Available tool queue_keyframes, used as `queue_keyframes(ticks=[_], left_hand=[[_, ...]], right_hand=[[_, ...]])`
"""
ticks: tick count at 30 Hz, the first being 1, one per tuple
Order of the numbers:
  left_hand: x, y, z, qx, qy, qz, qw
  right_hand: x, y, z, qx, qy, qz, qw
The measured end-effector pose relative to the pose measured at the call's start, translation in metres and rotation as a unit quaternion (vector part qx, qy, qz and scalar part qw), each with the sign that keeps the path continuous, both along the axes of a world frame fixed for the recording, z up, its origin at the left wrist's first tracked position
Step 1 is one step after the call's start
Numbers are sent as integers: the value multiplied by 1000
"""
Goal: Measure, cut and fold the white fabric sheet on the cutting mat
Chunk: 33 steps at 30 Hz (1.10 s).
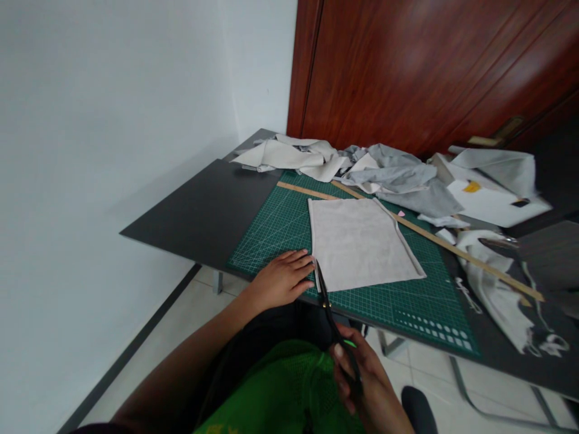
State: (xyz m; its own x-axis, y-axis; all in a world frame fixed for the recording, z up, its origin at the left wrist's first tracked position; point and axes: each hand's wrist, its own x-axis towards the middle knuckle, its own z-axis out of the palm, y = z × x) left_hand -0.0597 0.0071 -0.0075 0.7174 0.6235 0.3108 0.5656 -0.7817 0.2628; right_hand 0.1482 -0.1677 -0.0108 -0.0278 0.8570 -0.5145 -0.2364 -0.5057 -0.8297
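A light grey piece of fabric (357, 238), roughly square with raised edges at its left and right sides, lies on a green cutting mat (266, 232). My left hand (284, 277) rests flat with fingers stretched out, its fingertips at the fabric's left edge. Black scissors (326, 304) are in my right hand (362, 374), which is wrapped round their handles below the table's front edge. The blades point away from me and reach onto the fabric near its lower left corner, just beside my left fingertips. Whether the blades have cut in cannot be made out.
A long wooden ruler (470, 259) slants across the mat's right side; another wooden strip (307, 191) lies behind the fabric. Heaped grey cloth (393, 172) and pale scraps (294, 154) line the back of the dark table (199, 211). White thread (468, 295) lies at right.
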Motion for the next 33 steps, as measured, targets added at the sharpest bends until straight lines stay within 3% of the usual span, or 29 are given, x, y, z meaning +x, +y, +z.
queue_keyframes(ticks=[17,24,30,33], left_hand=[[0,0,0,6,3,3,1000],[0,0,-1,10,1,1,1000],[0,0,-1,11,-1,2,1000],[1,0,-1,5,-6,12,1000]], right_hand=[[3,2,9,-10,-19,18,1000],[5,0,1,-2,-33,36,999],[3,2,4,7,-7,0,1000],[5,-6,12,-30,25,-22,999]])
